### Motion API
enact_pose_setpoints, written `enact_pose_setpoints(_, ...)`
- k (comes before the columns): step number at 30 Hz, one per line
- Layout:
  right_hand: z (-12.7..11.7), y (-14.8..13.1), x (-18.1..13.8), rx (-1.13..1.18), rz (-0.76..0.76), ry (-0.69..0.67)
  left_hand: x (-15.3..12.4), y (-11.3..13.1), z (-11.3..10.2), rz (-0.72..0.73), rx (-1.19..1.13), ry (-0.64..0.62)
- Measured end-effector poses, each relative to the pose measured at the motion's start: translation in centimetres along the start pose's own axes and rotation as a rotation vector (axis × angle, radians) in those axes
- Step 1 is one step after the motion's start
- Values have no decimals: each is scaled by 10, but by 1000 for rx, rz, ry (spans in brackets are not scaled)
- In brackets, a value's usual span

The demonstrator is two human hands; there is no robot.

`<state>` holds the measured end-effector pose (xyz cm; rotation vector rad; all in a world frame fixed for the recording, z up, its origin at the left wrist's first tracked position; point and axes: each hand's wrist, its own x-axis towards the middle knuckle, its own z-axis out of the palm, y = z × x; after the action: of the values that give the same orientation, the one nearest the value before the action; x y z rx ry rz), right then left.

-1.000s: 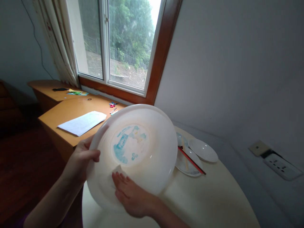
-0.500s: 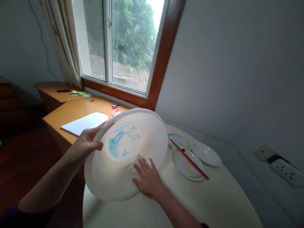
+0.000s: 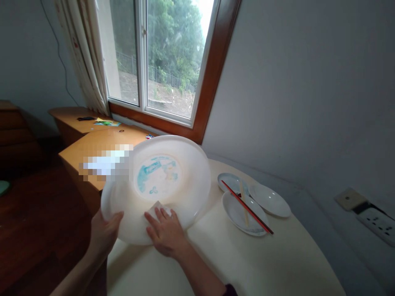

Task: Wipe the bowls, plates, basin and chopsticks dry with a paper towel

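I hold a large white plastic basin (image 3: 185,172) tilted toward me over the near-left edge of a round cream table (image 3: 247,263); a blue picture is printed on its bottom. My left hand (image 3: 105,234) grips the basin's lower left rim, thumb on the inside. My right hand (image 3: 165,230) lies flat inside the basin near its lower rim, fingers pressing a small white tissue (image 3: 154,209) against the wall.
Three small white plates (image 3: 240,213) lie on the table to the right, with red and wooden chopsticks (image 3: 247,207) across them. A wooden desk (image 3: 92,142) with papers stands under the window at left. Wall sockets (image 3: 376,222) sit at right.
My left hand slid from the basin's upper left rim down to its lower left rim. My right hand with the tissue moved left along the lower inside wall. The basin sank lower.
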<state>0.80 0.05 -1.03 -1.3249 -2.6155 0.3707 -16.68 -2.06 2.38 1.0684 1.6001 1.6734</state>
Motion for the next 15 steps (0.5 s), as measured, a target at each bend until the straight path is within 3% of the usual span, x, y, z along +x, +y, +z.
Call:
enact_pose_setpoints(2, -5, 2, 3, 17, -70, -30, 7, 7, -3, 40, 52, 16)
enact_pose_setpoints(7, -17, 34, 1, -113, 24, -7, 47, 73, -11, 105, 98, -256)
enact_pose_setpoints(9, -16, 45, -1, -138, 48, 27, 53, 86, -9, 180, 39, -355)
enact_pose_setpoints(12, -10, 46, 3, -97, 79, 39, 40, 63, 3, 185, -50, -398)
enact_pose_setpoints(15, -2, 34, 14, -10, 117, 7, 13, 4, 23, 119, -79, -252)
